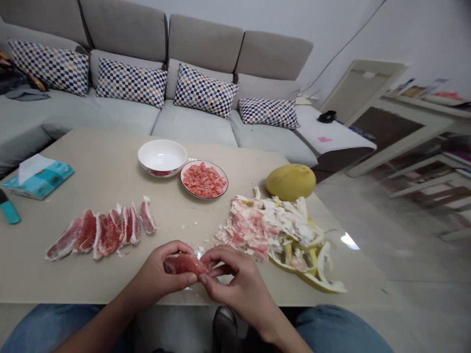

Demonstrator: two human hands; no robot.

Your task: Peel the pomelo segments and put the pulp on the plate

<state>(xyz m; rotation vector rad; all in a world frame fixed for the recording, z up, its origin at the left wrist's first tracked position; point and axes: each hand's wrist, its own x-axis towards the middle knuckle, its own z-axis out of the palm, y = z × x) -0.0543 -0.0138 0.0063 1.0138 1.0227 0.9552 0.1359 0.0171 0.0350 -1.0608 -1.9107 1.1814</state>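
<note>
A red pomelo segment [184, 264] is held over the table's near edge. My left hand [162, 274] wraps round it from the left, thumb along its lower side. The fingertips of my right hand [235, 274] pinch its right end. To the left lie several more pomelo segments [106, 233] in a row, some with white skin on them. A plate of peeled pink pulp pieces [204, 180] stands farther back, beside a white bowl [162, 157]. Right of my hands is a heap of white and pink membrane scraps [257, 228] with yellow-green rind [316, 282].
A whole yellow pomelo [290, 182] rests behind the peel heap. On the left are a blue tissue pack [40, 176] and a teal-handled tool [10, 212], cut off by the frame. A grey sofa [198, 125] with checked cushions stands beyond the table [176, 215].
</note>
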